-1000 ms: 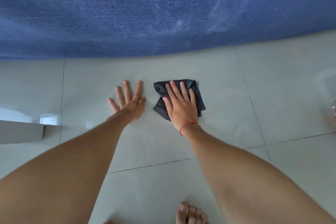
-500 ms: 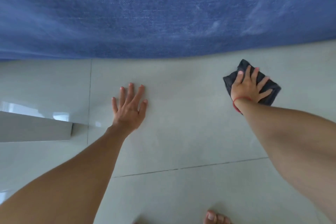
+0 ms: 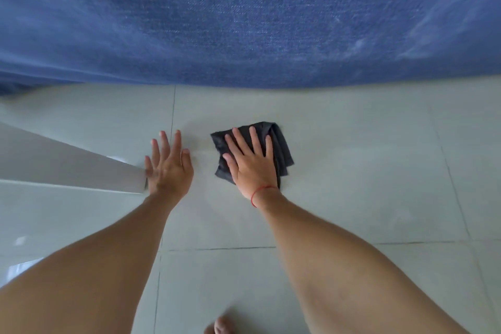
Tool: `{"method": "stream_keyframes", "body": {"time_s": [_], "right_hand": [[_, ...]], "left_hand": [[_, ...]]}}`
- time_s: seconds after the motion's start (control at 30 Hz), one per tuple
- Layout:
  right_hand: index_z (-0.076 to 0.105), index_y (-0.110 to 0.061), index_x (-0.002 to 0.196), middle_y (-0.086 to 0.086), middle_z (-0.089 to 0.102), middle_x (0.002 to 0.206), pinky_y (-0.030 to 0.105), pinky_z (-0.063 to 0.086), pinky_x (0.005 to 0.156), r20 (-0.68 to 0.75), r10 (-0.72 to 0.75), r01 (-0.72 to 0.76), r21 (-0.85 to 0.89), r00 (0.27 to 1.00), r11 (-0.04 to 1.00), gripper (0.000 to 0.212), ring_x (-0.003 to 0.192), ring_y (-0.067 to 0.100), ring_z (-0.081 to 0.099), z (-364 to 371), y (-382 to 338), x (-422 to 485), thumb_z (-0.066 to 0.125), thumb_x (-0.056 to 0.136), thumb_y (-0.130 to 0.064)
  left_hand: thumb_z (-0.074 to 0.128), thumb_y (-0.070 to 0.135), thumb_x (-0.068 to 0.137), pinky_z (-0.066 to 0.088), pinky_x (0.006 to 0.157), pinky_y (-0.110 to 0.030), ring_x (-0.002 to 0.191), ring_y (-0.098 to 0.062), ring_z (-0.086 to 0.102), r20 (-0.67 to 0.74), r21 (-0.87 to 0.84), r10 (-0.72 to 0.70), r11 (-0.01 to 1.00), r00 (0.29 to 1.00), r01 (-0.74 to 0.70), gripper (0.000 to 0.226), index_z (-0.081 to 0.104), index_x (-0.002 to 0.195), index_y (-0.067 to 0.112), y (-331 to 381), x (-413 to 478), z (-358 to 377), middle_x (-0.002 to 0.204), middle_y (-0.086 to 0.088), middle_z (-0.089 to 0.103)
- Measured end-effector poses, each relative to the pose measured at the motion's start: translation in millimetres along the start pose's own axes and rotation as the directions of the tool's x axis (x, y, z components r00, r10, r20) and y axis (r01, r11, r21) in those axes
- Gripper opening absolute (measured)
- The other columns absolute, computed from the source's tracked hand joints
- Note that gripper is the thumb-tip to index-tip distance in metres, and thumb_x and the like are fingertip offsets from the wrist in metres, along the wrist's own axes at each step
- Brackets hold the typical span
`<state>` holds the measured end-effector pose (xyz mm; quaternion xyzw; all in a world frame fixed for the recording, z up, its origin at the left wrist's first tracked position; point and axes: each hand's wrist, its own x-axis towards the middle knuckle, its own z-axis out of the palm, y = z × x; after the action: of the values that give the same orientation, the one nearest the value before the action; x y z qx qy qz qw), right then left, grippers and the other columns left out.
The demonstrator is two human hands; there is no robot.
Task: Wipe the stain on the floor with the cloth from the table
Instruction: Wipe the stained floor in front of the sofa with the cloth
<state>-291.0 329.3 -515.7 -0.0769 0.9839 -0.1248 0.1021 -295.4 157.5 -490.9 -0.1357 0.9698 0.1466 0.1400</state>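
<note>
A dark grey folded cloth [image 3: 282, 149] lies flat on the pale tiled floor [image 3: 366, 171]. My right hand [image 3: 250, 163], with a red string at the wrist, presses down on the cloth with fingers spread. My left hand [image 3: 168, 165] rests flat on the floor to the left of the cloth, fingers apart, holding nothing. A faint smear shows on the tile between the two hands. I cannot make out a distinct stain.
A blue fabric surface [image 3: 244, 22] fills the top of the view and hangs over the floor. A white slanted panel [image 3: 67, 163] lies at the left, touching my left hand. My bare toes [image 3: 221, 325] show at the bottom edge.
My right hand has slid the cloth back leftward from the far right to just beside my left hand. My left hand has stayed planted on the floor.
</note>
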Motion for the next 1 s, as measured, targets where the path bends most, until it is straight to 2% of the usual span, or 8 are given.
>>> {"method": "stream_keyframes", "body": {"time_s": [0.13,0.23,0.3,0.43,0.53,0.67,0.87,1.0], "right_hand": [[0.056,-0.026,0.134,-0.010,0.055,0.142,0.042,0.024,0.109,-0.025,-0.067,0.064,-0.088,0.997,0.994,0.049,0.133,0.020,0.050,-7.0,73.5,-42.1,0.034,0.094,-0.042],[0.046,-0.027,0.142,-0.010,0.043,0.151,0.046,0.019,0.114,-0.118,0.281,-0.292,-0.083,0.952,0.953,0.054,0.141,0.018,0.039,-24.8,145.7,-69.4,0.025,0.096,-0.045],[0.029,-0.030,0.150,-0.013,0.024,0.159,0.053,0.010,0.119,-0.095,0.558,-0.557,0.037,0.824,0.829,0.054,0.149,0.017,0.017,-37.0,170.5,-65.3,0.019,0.100,-0.046],[0.016,-0.031,0.153,-0.012,0.007,0.163,0.060,-0.003,0.118,-0.121,0.723,-0.708,0.144,0.681,0.691,0.055,0.151,0.024,-0.002,-34.8,135.0,-18.3,0.012,0.101,-0.048],[0.021,-0.031,0.152,-0.012,0.013,0.162,0.062,-0.002,0.116,-0.113,0.580,-0.570,0.109,0.807,0.814,0.054,0.151,0.026,0.002,-22.0,85.1,16.6,0.019,0.101,-0.047],[0.039,-0.031,0.145,-0.012,0.033,0.156,0.062,0.010,0.114,-0.077,0.163,-0.165,-0.021,0.984,0.986,0.052,0.147,0.027,0.023,-1.7,-0.7,39.5,0.026,0.097,-0.047],[0.050,-0.027,0.139,-0.009,0.048,0.148,0.053,0.022,0.115,-0.019,-0.217,0.216,-0.044,0.976,0.976,0.049,0.140,0.025,0.040,20.3,-30.5,-8.6,0.031,0.097,-0.043],[0.054,-0.026,0.136,-0.010,0.052,0.144,0.045,0.025,0.111,-0.085,-0.102,0.097,-0.058,0.991,0.994,0.047,0.135,0.019,0.048,9.9,28.6,-35.1,0.035,0.095,-0.042]], "left_hand": [[0.021,0.040,0.101,-0.001,0.120,-0.042,0.150,-0.025,-0.008,0.095,0.017,-0.022,1.000,0.995,0.020,0.056,0.003,0.154,0.032,-14.0,-14.4,13.4,0.163,-0.006,-0.010],[0.021,0.040,0.101,-0.005,0.120,-0.042,0.150,-0.025,-0.012,0.096,-0.011,-0.033,0.999,0.995,0.034,0.057,-0.002,0.153,0.034,-16.9,-16.6,23.0,0.162,-0.005,-0.014],[0.020,0.040,0.101,-0.005,0.120,-0.042,0.149,-0.026,-0.013,0.096,-0.004,-0.028,1.000,0.995,0.029,0.057,-0.003,0.153,0.034,-17.6,-14.3,25.1,0.162,-0.005,-0.015],[0.020,0.040,0.101,-0.006,0.120,-0.043,0.149,-0.025,-0.013,0.079,0.000,-0.029,1.000,0.996,0.029,0.056,-0.003,0.153,0.035,-18.3,-13.5,27.9,0.162,-0.005,-0.016],[0.020,0.039,0.102,-0.007,0.119,-0.042,0.149,-0.025,-0.015,0.115,-0.005,-0.031,0.999,0.993,0.032,0.056,-0.004,0.152,0.035,-18.6,-12.9,26.0,0.161,-0.004,-0.018],[0.019,0.039,0.102,-0.008,0.119,-0.041,0.149,-0.024,-0.017,0.140,-0.003,-0.037,0.999,0.990,0.038,0.056,-0.006,0.152,0.036,-18.0,-10.6,23.6,0.161,-0.003,-0.020],[0.015,0.039,0.101,-0.008,0.120,-0.041,0.148,-0.023,-0.018,0.155,0.028,-0.052,0.998,0.987,0.048,0.056,-0.009,0.151,0.037,-17.1,-8.8,24.7,0.160,-0.002,-0.022],[0.018,0.037,0.102,-0.008,0.120,-0.041,0.149,-0.024,-0.017,0.167,-0.005,-0.073,0.997,0.983,0.075,0.056,-0.007,0.152,0.036,-12.8,-11.7,17.8,0.161,-0.004,-0.019]]}}
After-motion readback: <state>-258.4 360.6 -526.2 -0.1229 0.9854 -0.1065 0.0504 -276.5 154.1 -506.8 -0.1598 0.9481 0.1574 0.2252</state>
